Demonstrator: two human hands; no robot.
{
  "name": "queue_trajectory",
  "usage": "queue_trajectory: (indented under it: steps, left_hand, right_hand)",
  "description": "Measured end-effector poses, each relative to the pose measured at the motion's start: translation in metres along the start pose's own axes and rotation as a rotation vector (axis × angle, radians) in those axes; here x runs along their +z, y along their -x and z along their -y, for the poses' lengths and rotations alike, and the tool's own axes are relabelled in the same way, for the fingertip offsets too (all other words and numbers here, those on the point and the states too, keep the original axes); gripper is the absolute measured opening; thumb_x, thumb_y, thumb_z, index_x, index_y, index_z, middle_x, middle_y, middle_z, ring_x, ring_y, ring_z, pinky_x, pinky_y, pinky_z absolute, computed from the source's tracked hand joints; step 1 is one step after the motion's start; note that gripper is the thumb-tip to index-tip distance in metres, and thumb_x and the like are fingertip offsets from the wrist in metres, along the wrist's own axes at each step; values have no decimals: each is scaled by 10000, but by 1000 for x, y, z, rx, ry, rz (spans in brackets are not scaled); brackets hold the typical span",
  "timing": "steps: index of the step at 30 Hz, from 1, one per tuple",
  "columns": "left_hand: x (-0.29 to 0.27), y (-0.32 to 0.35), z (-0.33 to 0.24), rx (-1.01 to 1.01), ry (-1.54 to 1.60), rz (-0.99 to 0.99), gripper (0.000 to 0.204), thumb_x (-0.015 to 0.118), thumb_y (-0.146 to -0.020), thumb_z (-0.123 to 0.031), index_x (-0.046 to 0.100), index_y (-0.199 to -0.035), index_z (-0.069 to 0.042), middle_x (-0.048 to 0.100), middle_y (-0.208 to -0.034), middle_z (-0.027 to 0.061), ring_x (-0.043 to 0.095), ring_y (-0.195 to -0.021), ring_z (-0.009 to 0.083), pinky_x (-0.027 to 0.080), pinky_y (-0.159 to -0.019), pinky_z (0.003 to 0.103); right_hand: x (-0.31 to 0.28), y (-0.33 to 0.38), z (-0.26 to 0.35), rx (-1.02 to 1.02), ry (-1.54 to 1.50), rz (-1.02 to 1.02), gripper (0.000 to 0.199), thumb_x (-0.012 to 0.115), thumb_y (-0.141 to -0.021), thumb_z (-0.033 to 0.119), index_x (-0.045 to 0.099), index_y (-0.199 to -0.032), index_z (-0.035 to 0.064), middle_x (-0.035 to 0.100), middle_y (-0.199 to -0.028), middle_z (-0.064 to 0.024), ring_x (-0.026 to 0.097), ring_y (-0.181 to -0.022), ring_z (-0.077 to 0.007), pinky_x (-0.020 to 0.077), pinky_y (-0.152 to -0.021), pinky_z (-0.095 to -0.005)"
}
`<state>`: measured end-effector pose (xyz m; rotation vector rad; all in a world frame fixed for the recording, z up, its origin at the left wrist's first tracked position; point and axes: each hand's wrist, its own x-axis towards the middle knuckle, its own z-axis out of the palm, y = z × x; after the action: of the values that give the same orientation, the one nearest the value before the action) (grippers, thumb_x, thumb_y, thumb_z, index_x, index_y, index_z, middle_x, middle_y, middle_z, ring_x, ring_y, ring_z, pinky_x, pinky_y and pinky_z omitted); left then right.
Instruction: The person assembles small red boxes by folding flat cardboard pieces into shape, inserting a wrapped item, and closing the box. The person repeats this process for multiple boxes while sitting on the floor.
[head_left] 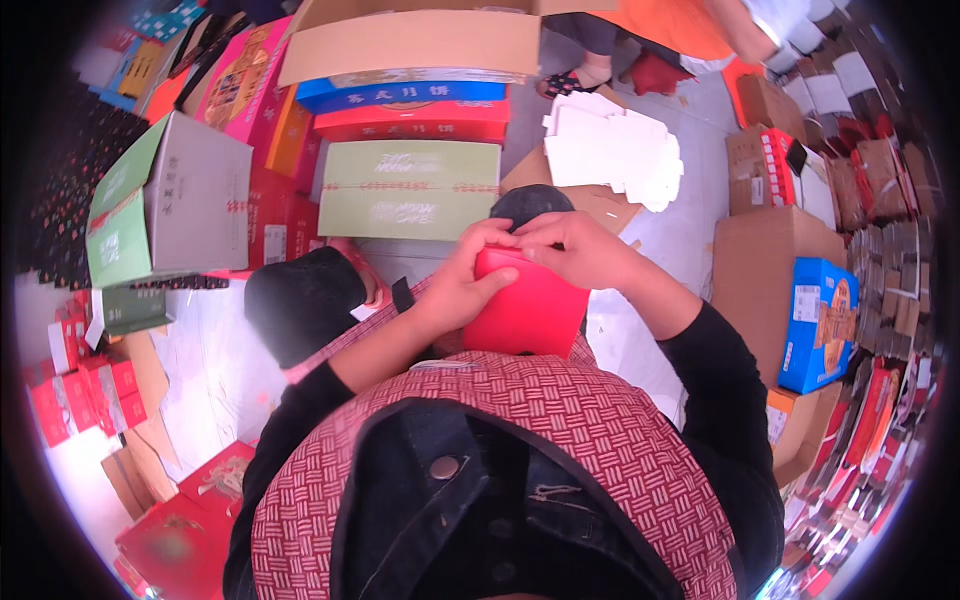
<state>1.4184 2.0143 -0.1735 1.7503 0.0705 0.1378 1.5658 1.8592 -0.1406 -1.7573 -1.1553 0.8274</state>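
Noted patterned apron nearest. Found red piece above the lap, just beyond. Saw left hand clamped on its far-left edge, right hand with fingertips together on its far edge. Recorded green box farther left, white sheets far right.

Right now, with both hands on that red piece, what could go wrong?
The red piece might crease or bend near its top edge, where the left hand and right hand both work on it.

The white sheets lie in a loose, uneven pile, so a brush could scatter them.

A co-worker's foot is close to that pile and may knock or tread on it.
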Motion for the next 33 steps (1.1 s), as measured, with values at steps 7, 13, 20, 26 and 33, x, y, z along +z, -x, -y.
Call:
queue_trajectory:
  steps: [7, 13, 20, 26, 33]
  left_hand:
    - [0, 1, 3, -77, 47, -3, 268, 614, -825, -71, 507, -1070, -54, 459, -1241, 153, 462, -1159, 277, 353, -986, 337]
    - [10, 1, 4, -39, 1, -41, 264, 619, -824, -75, 508, -1061, -47, 492, -1179, 151, 463, -1153, 286, 354, -987, 348]
    - [11, 2, 6, 20, 42, -43, 310, 685, -782, -115, 508, -1029, -55, 504, -1134, 133, 485, -1100, 262, 367, -966, 340]
    - [10, 1, 5, -91, 223, 51, 391, 719, -763, -152, 486, -1065, -64, 492, -1086, 119, 474, -1084, 243, 357, -969, 332]
    - [23, 5, 12, -74, 75, -20, 443, 723, -755, -163, 457, -1092, -57, 461, -1115, 105, 427, -1137, 252, 306, -1017, 351]
  right_hand:
    - [0, 62, -14, 352, -510, -396, 188, 676, -822, 108, 676, -974, -2, 662, -877, -38, 595, -778, -89, 475, -715, -226]
    - [36, 68, -12, 363, -530, -812, 106, 679, -820, 80, 662, -862, -16, 657, -805, -30, 588, -732, -83, 481, -675, -219]
    - [58, 79, -4, 134, -264, -872, 116, 670, -794, -10, 611, -893, -14, 623, -966, -87, 600, -893, -134, 525, -736, -256]
    - [20, 82, -12, 380, -780, -514, 71, 659, -819, 55, 607, -848, 16, 654, -956, -98, 610, -812, -128, 506, -687, -243]
    - [21, 69, -12, 334, -223, -482, 95, 673, -807, 43, 618, -851, -22, 667, -864, -63, 620, -773, -124, 508, -682, -250]
